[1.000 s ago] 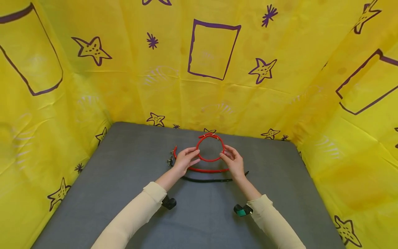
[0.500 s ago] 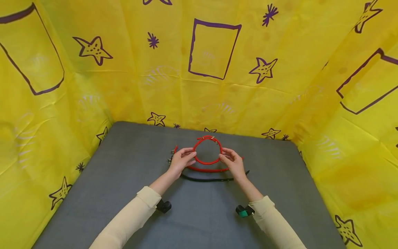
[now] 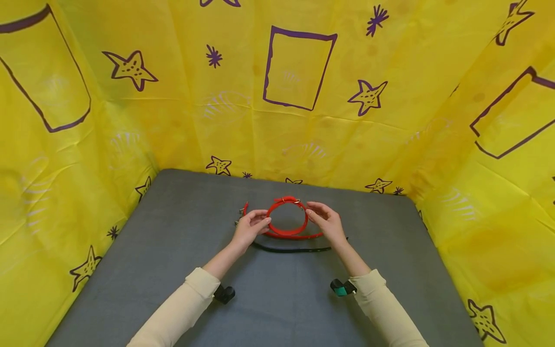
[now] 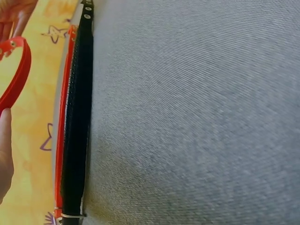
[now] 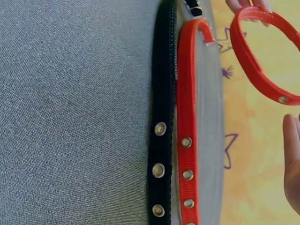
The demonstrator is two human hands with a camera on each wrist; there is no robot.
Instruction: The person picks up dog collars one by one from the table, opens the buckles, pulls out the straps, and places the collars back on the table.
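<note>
A red collar [image 3: 287, 233], buckled into a ring with metal eyelets, is held up over the table. My left hand [image 3: 249, 230] pinches its left side between thumb and fingers; the thumb [image 4: 4, 136] shows against the strap in the left wrist view. At the ring's right side, my right hand [image 3: 327, 224] has its fingers extended, and in the right wrist view a gap shows between its finger [image 5: 291, 140] and the strap. Beneath the ring lie a second red collar [image 5: 186, 93], unbuckled, and a black collar [image 5: 161, 103] alongside it, both stretched out with eyelets.
A grey cloth-covered table [image 3: 282, 308] lies under everything. Yellow fabric walls [image 3: 299, 144] with purple drawings stand at the back and both sides. A black wrist device [image 3: 224, 294] sits on the left wrist, another wrist device [image 3: 342, 287] on the right.
The red collar ring has come down and slightly left, tilting flatter. Both hands moved lower with it, and the right hand's fingers have loosened from the strap.
</note>
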